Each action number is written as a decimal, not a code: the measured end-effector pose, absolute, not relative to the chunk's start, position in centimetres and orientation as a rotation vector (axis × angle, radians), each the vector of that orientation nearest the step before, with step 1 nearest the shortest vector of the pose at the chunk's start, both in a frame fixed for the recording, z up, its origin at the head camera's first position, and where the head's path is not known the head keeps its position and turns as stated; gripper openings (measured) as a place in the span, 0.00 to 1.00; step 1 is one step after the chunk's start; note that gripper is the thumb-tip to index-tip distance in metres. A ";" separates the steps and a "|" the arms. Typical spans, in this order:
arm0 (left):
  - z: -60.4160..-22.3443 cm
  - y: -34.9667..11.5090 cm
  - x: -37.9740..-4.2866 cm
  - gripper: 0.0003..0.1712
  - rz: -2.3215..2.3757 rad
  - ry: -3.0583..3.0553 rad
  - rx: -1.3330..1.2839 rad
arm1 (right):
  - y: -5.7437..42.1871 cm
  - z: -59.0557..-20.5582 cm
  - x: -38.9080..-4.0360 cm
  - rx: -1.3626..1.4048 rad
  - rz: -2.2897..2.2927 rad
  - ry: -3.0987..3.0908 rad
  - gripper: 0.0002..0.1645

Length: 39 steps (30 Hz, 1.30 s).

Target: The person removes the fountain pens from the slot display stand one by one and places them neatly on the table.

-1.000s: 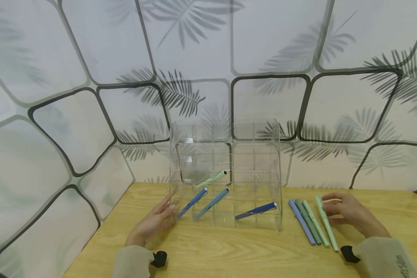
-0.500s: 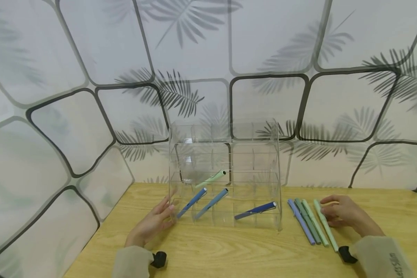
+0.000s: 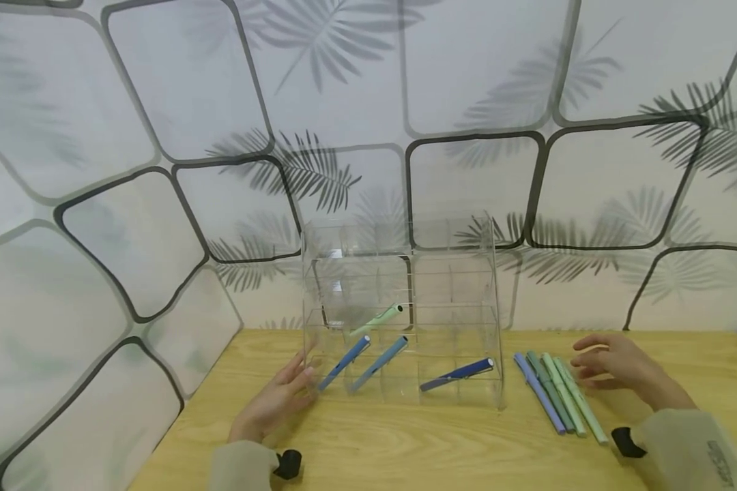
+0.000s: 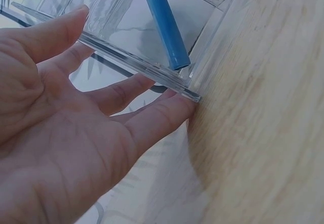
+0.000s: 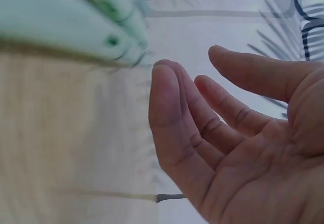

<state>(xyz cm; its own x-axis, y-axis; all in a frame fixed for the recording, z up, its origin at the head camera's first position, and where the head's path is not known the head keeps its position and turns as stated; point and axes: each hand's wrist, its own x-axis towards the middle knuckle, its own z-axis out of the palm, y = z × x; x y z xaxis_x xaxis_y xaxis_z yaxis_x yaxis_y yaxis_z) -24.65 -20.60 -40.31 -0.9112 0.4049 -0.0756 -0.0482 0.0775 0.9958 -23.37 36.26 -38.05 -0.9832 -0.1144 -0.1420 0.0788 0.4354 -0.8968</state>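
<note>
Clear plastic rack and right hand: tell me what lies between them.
In the head view, a slim lavender pen, a slim grey-green pen and two slim pale-green pens lie side by side there on the wooden tabletop.

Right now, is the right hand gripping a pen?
No, the right hand holds nothing, and the nearest pale green pen lies on the wooden table beside it.

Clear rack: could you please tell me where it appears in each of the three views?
Head: the clear rack stands just below the centre.
Left wrist: the clear rack slants across the top, mostly left of the middle.
Right wrist: not in this picture.
Shared landmark: the wooden tabletop, at the bottom, right and left respectively.
</note>
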 end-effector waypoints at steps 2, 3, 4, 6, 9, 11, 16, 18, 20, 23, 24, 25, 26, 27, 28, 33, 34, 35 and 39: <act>-40.2 -20.6 -24.7 0.37 1.899 2.020 0.361 | 36.0 -37.4 -23.4 -0.043 -1.568 2.524 0.28; -40.2 -20.6 -24.7 0.37 1.900 2.015 0.362 | 36.0 -37.1 -23.5 -0.051 -1.561 2.531 0.28; -40.2 -20.6 -24.8 0.37 1.903 2.010 0.365 | 35.9 -36.7 -23.5 -0.057 -1.559 2.531 0.28; -40.2 -20.6 -24.8 0.37 1.901 2.011 0.364 | 35.6 -36.0 -23.5 -0.063 -1.563 2.528 0.28; -40.2 -20.5 -24.9 0.37 1.901 2.014 0.360 | 35.1 -34.9 -23.6 -0.091 -1.561 2.519 0.28; -40.2 -20.5 -24.8 0.36 1.898 2.020 0.358 | 34.7 -34.3 -23.7 -0.118 -1.558 2.523 0.28; -40.1 -20.4 -24.8 0.36 1.904 2.015 0.349 | 33.6 -33.1 -23.8 -0.205 -1.547 2.550 0.29; -40.1 -20.5 -24.8 0.36 1.905 2.013 0.351 | 33.2 -32.8 -23.8 -0.232 -1.552 2.548 0.29; -40.2 -20.5 -24.9 0.36 1.907 2.012 0.352 | 32.9 -32.4 -23.9 -0.247 -1.564 2.539 0.30; -40.2 -20.6 -24.9 0.36 1.906 2.013 0.350 | 32.4 -32.0 -23.9 -0.270 -1.585 2.523 0.31; -40.2 -20.6 -24.9 0.36 1.907 2.012 0.349 | 32.2 -31.8 -23.9 -0.277 -1.594 2.519 0.31; -40.2 -20.6 -24.9 0.36 1.907 2.014 0.345 | 32.0 -31.6 -24.0 -0.285 -1.601 2.517 0.32; -40.2 -20.6 -24.8 0.36 1.906 2.014 0.342 | 31.8 -31.3 -24.0 -0.297 -1.600 2.521 0.32; -40.2 -20.6 -24.9 0.36 1.905 2.016 0.340 | 31.7 -31.1 -24.0 -0.301 -1.603 2.524 0.32; -40.2 -20.6 -24.9 0.36 1.906 2.015 0.338 | 31.4 -30.8 -24.1 -0.312 -1.605 2.528 0.32; -40.2 -20.6 -24.8 0.36 1.908 2.007 0.343 | 30.1 -29.3 -24.1 -0.361 -1.592 2.553 0.31; -40.3 -20.7 -24.8 0.36 1.909 2.005 0.344 | 29.8 -29.1 -24.1 -0.371 -1.592 2.555 0.31; -40.3 -20.7 -24.8 0.36 1.907 2.006 0.344 | 29.4 -28.9 -24.1 -0.372 -1.596 2.552 0.31; -40.3 -20.7 -24.7 0.36 1.911 2.006 0.343 | 28.2 -28.6 -24.1 -0.403 -1.630 2.515 0.31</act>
